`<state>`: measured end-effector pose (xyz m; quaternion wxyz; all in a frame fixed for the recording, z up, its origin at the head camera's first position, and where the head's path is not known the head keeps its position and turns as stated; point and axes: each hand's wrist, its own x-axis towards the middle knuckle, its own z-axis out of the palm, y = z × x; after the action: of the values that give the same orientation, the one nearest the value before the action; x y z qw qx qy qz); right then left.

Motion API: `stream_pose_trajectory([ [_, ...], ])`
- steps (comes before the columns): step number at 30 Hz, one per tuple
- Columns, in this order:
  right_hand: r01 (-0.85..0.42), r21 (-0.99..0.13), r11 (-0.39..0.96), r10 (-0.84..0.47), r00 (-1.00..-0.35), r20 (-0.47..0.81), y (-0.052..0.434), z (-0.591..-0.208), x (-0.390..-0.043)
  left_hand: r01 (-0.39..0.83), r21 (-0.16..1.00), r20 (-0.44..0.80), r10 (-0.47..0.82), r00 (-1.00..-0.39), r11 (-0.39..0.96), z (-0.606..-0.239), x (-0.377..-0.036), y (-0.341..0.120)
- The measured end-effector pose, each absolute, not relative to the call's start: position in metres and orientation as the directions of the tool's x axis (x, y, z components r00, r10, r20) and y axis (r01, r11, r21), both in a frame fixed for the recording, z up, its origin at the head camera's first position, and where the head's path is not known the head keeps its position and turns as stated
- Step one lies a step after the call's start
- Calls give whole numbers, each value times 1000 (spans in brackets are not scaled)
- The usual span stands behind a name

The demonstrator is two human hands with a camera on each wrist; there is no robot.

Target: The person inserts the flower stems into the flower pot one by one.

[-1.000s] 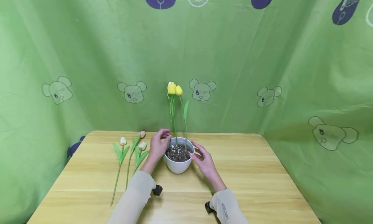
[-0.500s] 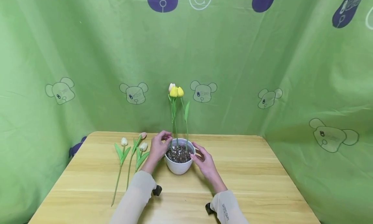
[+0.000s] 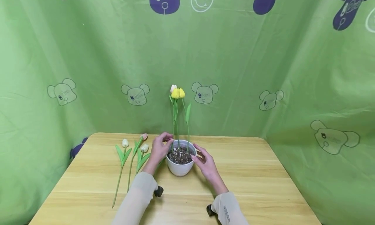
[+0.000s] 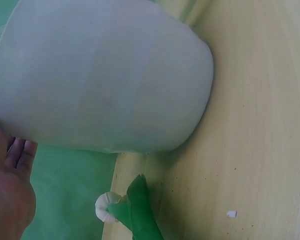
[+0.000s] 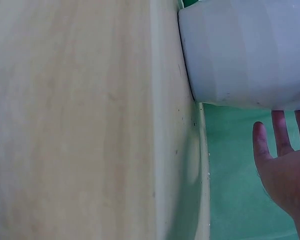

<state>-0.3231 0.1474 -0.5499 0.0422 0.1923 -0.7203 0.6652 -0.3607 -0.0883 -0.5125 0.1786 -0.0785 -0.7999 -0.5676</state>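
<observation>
A white pot (image 3: 179, 169) of dark pebbles stands mid-table, holding upright tulips with yellow and white heads (image 3: 177, 92). My left hand (image 3: 170, 141) is at the pot's far left rim, thumb and forefinger pinching the base of a tulip stem (image 3: 175, 121). My right hand (image 3: 197, 155) rests with relaxed fingers against the right rim. The left wrist view shows the pot's wall (image 4: 105, 75) close up, with my left hand (image 4: 21, 150) behind it. In the right wrist view, straight fingers (image 5: 280, 131) sit just beside the pot (image 5: 245, 50).
Three loose tulips lie on the wooden table (image 3: 249, 173) left of the pot: a white one (image 3: 125, 142), a pink one (image 3: 143, 136) and another white one (image 3: 144, 147). A green printed cloth (image 3: 263, 72) closes in the back and sides.
Both hands stay at the pot almost unmoved. Only the view has shifted slightly.
</observation>
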Motion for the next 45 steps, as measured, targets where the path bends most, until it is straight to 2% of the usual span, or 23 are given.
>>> stream_pose_trajectory([
  [34, -326, -945, 36, -211, -926, 312, 149, -551, -324, 380, 879, 420, -90, -903, 287, -517, -360, -84],
  [41, -316, -948, 45, -217, -929, 300, 148, -551, -324, 376, 860, 452, -173, -875, 344, -514, -355, -86],
  [45, -311, -950, 33, -212, -931, 298, 148, -550, -323, 374, 871, 447, -197, -873, 318, -509, -351, -94],
])
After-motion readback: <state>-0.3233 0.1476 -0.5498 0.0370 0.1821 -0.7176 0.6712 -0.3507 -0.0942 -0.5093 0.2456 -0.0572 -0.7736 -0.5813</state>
